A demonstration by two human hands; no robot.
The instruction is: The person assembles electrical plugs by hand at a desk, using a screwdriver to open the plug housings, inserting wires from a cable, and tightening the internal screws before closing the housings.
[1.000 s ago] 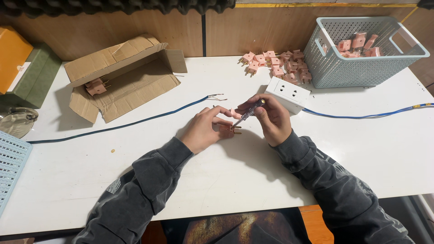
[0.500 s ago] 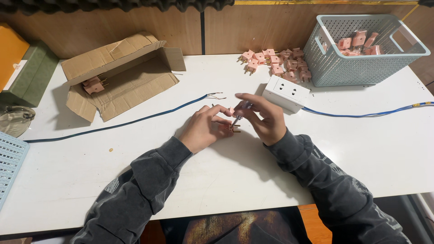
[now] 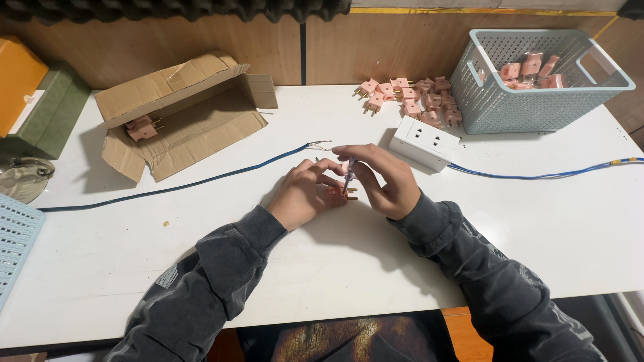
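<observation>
- Far left, an orange box point(image 3: 17, 80) and a green box point(image 3: 50, 110) sit at the worktop point(image 3: 322, 268) edge, a pale blue mesh tray point(image 3: 13, 238) below them.
- Open cardboard box point(image 3: 178, 114) lies flat, one pink plug inside.
- A blue cable point(image 3: 168, 188) crosses the worktop, its bare wire end just beside the hands.
- Left hand point(image 3: 305, 194), fingers curled, pins a small pink plug point(image 3: 339, 191) to the worktop at centre.
- Right hand point(image 3: 382, 181) pinches a thin screwdriver point(image 3: 349, 175) upright, tip down on that plug.
- White socket block point(image 3: 424, 142) sits near the right hand, trailing a second blue cable.
- Pile of pink plugs point(image 3: 409, 100) lies behind, beside a blue-grey basket point(image 3: 537, 107) holding more.
- Bare worktop in front and right.
</observation>
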